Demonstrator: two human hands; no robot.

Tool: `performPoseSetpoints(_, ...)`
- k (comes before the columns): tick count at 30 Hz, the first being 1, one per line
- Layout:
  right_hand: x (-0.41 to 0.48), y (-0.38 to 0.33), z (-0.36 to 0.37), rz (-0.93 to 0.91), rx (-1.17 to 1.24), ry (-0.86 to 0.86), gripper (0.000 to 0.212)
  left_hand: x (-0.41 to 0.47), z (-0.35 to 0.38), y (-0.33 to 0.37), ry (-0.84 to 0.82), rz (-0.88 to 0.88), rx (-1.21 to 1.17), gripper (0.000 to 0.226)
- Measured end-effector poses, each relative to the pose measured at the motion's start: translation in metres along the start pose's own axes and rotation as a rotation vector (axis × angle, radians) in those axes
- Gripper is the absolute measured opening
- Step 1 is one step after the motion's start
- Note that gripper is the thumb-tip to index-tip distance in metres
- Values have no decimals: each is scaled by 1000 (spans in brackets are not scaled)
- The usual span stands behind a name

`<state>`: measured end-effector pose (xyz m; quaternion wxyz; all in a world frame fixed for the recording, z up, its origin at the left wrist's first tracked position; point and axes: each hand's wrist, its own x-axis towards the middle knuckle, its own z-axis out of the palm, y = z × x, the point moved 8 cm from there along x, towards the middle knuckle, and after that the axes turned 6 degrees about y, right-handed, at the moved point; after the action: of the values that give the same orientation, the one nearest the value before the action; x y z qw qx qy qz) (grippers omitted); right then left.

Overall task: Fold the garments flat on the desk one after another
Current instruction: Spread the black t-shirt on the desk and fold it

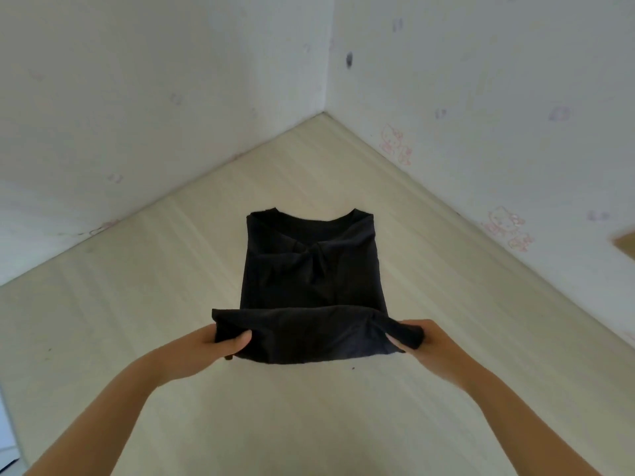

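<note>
Both hands are at the near end of a black shirt (309, 269). My left hand (220, 341) grips the left corner of that near edge, with the left thumb (240, 341) lying on top of the cloth and the fingers curled out of sight beneath it. My right hand (422, 338) pinches the right corner in the same way, with the right thumb (395, 341) on top and a bunch of cloth sticking out past the knuckles. Between my two hands the cloth runs as a raised band, doubled over and lifted off the desk (137, 304).

Beyond my hands the rest of the shirt lies flat on the pale wood-grain desk as a narrow rectangle. Its sleeves are turned in across the chest and its round collar is at the end farthest from me. I see no print or tag on the dark cloth that I can make out.

Just under my right wrist, towards me, a small dark speck (353, 368) sits on the desk top.

Far past the collar the desk runs into a corner where two white walls (171, 80) meet. On the wall out beyond my right hand there are faded pink cartoon cats (395, 142), and another group (507, 231) sits nearer to me along the same wall. Other faint purplish marks there are too blurred to read. At the edge of my view, to the right of my right hand and higher up, a brown corner (625, 245) pokes in; what it belongs to I cannot tell.
</note>
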<state>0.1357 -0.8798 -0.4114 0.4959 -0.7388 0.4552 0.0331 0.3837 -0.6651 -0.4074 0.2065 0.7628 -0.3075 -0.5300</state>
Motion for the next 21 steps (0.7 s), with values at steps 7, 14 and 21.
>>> performPoseSetpoints(7, 40, -33, -31, -18, 350, 105, 32, 37, -45, 33, 202, 93, -490, 36)
performPoseSetpoints(14, 124, 11, 10, 274, 262, 276, 63, 126, -46, -9, 665, -132, -303, 43)
performPoseSetpoints(21, 121, -36, -18, -70, 216, 574, 26, 105, -64, 24, 1031, 45, -92, 30)
